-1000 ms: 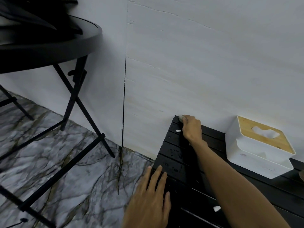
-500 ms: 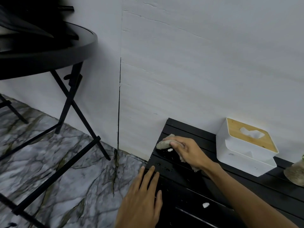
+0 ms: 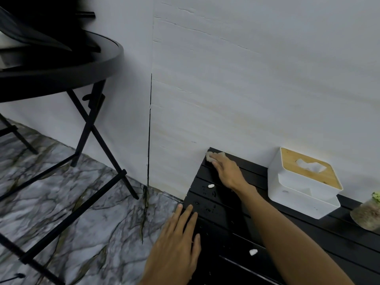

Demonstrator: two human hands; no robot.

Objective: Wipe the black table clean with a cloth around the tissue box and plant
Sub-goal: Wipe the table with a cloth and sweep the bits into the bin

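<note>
Right hand point(image 3: 227, 172) reaches out on a straight arm, its grip pressed flat over the pale cloth point(image 3: 211, 156) at the far left corner of the black desk point(image 3: 230, 204), well left of the tissue box point(image 3: 304, 182). Half a second ago that hand was nearer, one slat further from the wall. Left hand point(image 3: 176, 243) lies palm down, fingers spread, on the desk's left edge. The plant point(image 3: 368, 214) sits just right of the tissue box.
</note>
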